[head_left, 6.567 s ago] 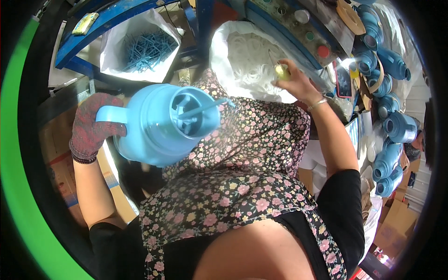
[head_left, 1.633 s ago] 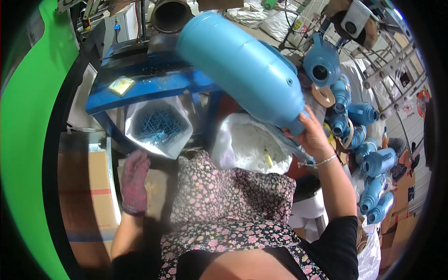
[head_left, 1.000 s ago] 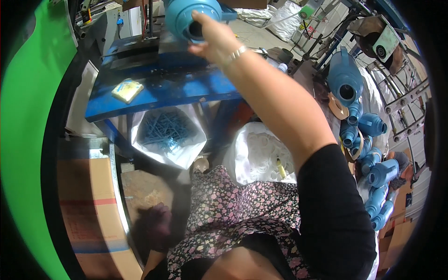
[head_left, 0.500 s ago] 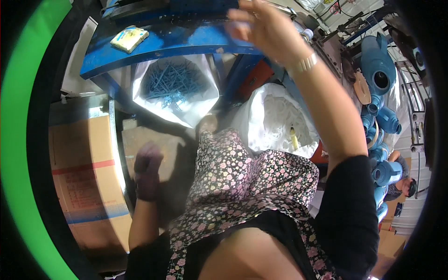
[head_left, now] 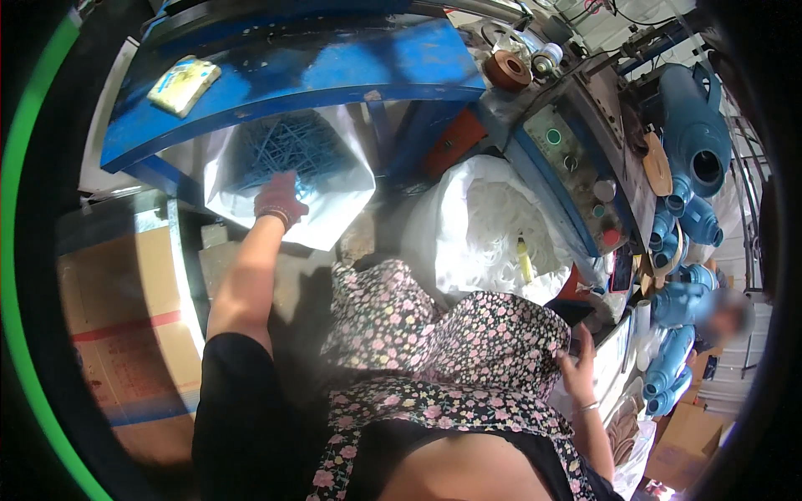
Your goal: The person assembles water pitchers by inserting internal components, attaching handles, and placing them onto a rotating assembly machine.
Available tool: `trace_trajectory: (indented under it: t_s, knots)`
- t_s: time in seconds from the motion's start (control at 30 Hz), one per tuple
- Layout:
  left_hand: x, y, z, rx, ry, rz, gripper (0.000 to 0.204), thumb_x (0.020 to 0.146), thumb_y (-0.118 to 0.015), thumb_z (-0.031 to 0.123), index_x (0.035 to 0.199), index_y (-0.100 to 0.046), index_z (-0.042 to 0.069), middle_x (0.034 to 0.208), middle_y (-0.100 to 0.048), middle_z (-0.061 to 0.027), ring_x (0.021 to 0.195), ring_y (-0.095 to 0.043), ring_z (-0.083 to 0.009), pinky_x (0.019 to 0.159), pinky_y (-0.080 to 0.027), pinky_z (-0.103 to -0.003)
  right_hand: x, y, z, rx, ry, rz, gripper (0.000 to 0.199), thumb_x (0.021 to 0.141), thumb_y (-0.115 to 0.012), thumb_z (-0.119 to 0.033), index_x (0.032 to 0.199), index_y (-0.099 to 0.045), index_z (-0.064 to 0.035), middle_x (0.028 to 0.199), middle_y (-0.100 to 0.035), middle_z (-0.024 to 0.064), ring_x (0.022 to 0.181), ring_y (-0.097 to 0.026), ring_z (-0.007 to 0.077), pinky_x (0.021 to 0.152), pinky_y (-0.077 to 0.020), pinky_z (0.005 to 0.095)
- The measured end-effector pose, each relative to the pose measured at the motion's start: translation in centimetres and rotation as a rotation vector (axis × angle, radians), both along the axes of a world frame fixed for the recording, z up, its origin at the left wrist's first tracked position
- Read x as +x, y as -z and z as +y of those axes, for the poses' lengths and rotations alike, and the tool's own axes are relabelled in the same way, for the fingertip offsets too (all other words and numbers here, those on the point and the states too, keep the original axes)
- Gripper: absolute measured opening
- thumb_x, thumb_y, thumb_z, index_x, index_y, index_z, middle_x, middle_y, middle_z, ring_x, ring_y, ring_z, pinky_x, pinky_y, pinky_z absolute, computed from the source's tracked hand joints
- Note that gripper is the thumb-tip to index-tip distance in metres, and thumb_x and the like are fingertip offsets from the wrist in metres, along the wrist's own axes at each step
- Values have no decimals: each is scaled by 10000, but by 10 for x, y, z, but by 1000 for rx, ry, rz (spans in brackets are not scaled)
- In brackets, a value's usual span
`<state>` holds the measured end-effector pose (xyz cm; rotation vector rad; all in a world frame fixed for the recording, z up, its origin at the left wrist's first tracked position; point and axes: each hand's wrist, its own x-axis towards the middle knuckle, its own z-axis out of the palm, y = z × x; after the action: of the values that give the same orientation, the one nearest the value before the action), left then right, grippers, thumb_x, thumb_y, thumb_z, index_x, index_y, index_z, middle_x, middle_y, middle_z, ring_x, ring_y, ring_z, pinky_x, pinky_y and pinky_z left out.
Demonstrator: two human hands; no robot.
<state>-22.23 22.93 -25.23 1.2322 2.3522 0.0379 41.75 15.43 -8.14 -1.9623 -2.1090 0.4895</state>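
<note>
My left hand (head_left: 281, 203), in a dark reddish glove, reaches over the near rim of a white bag (head_left: 332, 225) under the blue bench. Thin blue plastic sticks (head_left: 288, 150) lie in a tangled heap in that bag. The gloved fingers meet the near side of the heap; whether they grip any sticks is hidden. Low on the right, beside my flowered apron (head_left: 501, 334), my bare right hand (head_left: 578, 367) is open with its fingers apart, and nothing shows in it. A pale band circles the right wrist.
A yellow-and-white packet (head_left: 184, 85) lies on the blue bench (head_left: 334, 63). Beside my knees stands a white sack (head_left: 451, 225) of white plastic rings with a yellow tube (head_left: 524, 259). Cardboard boxes (head_left: 125, 334) line the left. A control panel (head_left: 568, 167), blue jugs (head_left: 695, 125) and another person are at right.
My left hand has moved forward from beside the boxes to the bag of blue sticks. My right hand has come down from above the bench to beside the apron.
</note>
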Motion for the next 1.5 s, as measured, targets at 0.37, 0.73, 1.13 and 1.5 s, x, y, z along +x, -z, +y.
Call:
trace_trajectory:
  t_s: [0.37,0.73,1.13,1.5]
  knots:
    - [-48,83,57,103,-37,43,409,882,-552,309,1265,-551,166,1298,-541,-167,1125,-565,-351,948,-463,-419,-8,46,-17,28,364,442,656,878,-529,-220,1431,-289,40,1386,-410,171,1252,-415,250,1068,-307,354]
    - [-100,45,48,840,-110,-136,440,863,-648,196,1262,-497,87,1151,-590,-146,1003,-621,-306,799,-532,-375,-29,25,-10,54,384,515,631,876,-544,-173,1441,-302,-29,1262,-482,71,816,-472,90,750,-403,215]
    - [-99,73,85,534,-610,-53,459,913,-539,268,1351,-480,144,1338,-507,-190,1242,-478,-337,1032,-392,-396,-2,47,-12,113,345,460,620,877,-534,-165,1431,-309,-1,1293,-475,87,789,-468,78,728,-418,199]
    - [-83,119,75,313,-391,-105,650,753,-708,400,1305,-535,105,1368,-501,-172,1239,-496,-336,1020,-414,-389,-36,31,-6,45,409,573,590,882,-528,-130,1425,-315,-36,1082,-517,8,639,-374,23,559,-326,164]
